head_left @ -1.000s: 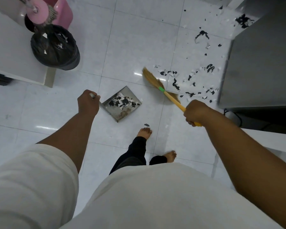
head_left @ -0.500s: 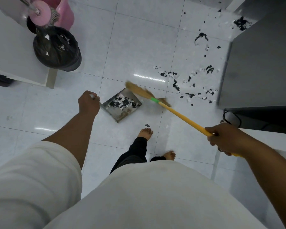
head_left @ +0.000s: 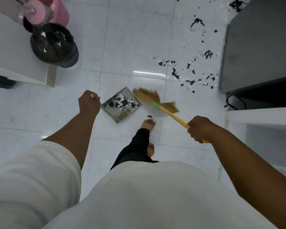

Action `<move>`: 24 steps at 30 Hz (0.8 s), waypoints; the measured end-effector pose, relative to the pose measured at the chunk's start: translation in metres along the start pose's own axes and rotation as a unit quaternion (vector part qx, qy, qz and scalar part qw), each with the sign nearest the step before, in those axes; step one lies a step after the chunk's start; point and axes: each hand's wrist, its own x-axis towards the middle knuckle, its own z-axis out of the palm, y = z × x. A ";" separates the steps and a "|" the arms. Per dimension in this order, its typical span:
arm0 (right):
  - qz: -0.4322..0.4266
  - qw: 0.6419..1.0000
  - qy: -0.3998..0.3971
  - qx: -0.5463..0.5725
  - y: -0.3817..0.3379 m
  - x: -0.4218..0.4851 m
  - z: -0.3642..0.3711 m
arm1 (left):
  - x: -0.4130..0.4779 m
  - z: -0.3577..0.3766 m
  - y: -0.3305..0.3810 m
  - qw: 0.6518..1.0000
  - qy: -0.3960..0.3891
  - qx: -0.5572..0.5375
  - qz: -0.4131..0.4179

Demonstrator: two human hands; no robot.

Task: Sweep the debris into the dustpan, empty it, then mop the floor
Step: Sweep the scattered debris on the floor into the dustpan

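**Broom at the dustpan's edge**

The left hand (head_left: 89, 103) has its grip curled round the handle of the dustpan (head_left: 112, 113), which sits on the floor mid-scene holding black and white scraps. The right hand (head_left: 200, 128) grips the yellow-handled broom (head_left: 147, 95), its bristles just right of the pan. More debris (head_left: 188, 71) lies far right.

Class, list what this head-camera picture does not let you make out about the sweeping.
Dustpan handle: head view, mostly hidden in the left hand.
Broom bristles: head view, motion-blurred; floor contact unclear.
Mop handle: head view, cut off by the top edge.
Far debris: head view, partly hidden behind the grey cabinet.
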 end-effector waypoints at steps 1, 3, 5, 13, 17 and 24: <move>-0.010 1.000 -0.003 0.026 0.011 -0.007 0.002 | -0.004 0.001 -0.002 1.000 0.000 0.007 0.009; -0.023 0.996 0.006 0.085 0.037 -0.023 0.008 | -0.013 0.001 -0.005 1.000 -0.001 0.011 0.020; -0.028 0.991 0.022 0.130 0.063 -0.040 0.019 | -0.023 0.001 -0.011 1.000 -0.001 0.009 0.026; 0.035 0.968 0.103 0.225 0.148 -0.065 0.076 | -0.045 -0.018 -0.035 0.999 -0.019 -0.023 0.029; 0.113 0.950 0.118 0.267 0.167 -0.056 0.107 | -0.041 -0.029 -0.042 0.997 -0.050 -0.002 0.052; 0.173 0.938 0.026 0.300 0.106 -0.049 0.163 | -0.023 -0.024 -0.050 0.981 -0.120 0.035 0.146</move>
